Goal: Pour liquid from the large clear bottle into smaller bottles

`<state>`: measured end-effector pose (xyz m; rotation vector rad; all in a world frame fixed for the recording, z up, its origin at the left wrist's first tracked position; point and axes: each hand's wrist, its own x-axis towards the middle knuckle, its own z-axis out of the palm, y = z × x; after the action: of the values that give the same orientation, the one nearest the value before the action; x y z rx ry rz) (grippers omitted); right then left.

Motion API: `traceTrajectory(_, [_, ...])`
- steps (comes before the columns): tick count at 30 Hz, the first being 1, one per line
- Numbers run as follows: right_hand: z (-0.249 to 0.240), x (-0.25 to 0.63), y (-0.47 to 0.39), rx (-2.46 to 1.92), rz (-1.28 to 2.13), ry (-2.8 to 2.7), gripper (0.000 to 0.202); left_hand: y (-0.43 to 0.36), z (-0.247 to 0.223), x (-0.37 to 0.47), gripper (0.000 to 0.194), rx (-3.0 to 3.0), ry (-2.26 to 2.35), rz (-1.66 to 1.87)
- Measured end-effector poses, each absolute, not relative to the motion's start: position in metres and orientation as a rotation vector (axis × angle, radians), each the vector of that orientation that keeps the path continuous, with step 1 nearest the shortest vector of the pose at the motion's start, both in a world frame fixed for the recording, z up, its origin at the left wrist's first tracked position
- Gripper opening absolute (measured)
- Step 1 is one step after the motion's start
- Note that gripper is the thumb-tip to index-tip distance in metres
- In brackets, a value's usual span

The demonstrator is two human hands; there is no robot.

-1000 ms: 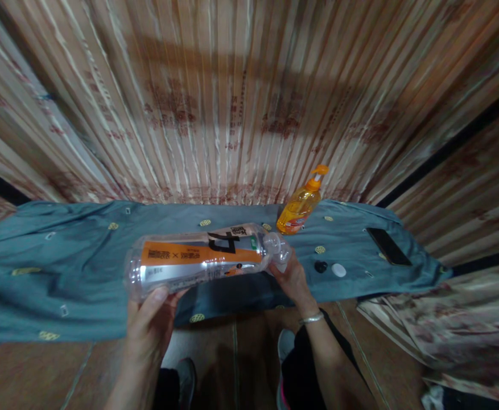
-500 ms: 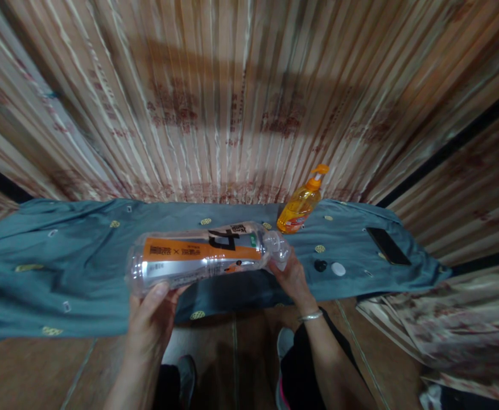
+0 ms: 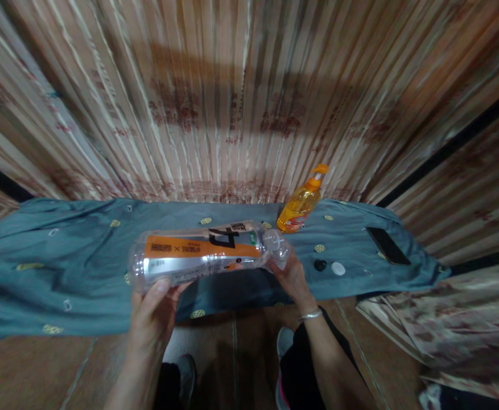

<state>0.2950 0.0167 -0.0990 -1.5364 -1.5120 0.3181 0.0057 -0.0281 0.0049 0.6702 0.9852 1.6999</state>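
A large clear plastic bottle [image 3: 202,250] with an orange and silver label lies almost level above the bed-like surface, its base to the left. My left hand [image 3: 155,307] is closed around the base end from below, thumb on the near side. At the bottle's neck sits a small clear plastic container [image 3: 278,248], lying against the mouth. My right hand [image 3: 292,279] is closed on this small container from below and the right; most of the fingers are hidden behind it. Whether the two pieces are joined or only touching, I cannot tell.
An orange pump bottle [image 3: 299,208] stands behind the small container. A black cap [image 3: 320,265], a white cap [image 3: 338,268] and a black phone [image 3: 387,246] lie to the right on the teal cloth [image 3: 82,245]. Pleated curtains [image 3: 215,114] hang behind.
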Motion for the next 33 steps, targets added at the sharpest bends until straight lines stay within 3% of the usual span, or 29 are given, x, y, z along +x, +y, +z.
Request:
traceTrajectory(15, [-0.1,0.295,0.016,-1.603,0.332,-1.499,0.053,-0.026,0.014,0.015,0.045,0.561,0.976,1.767])
traceTrajectory(23, [-0.103,0.297,0.017,-1.572,0.34,-1.511,0.054,-0.028,0.016,0.013,0.057,0.612,1.02,1.723])
traceTrajectory(33, [-0.1,0.297,0.017,-1.557,0.353,-1.519,0.05,-0.028,0.018,0.014,0.056,0.642,1.026,1.723])
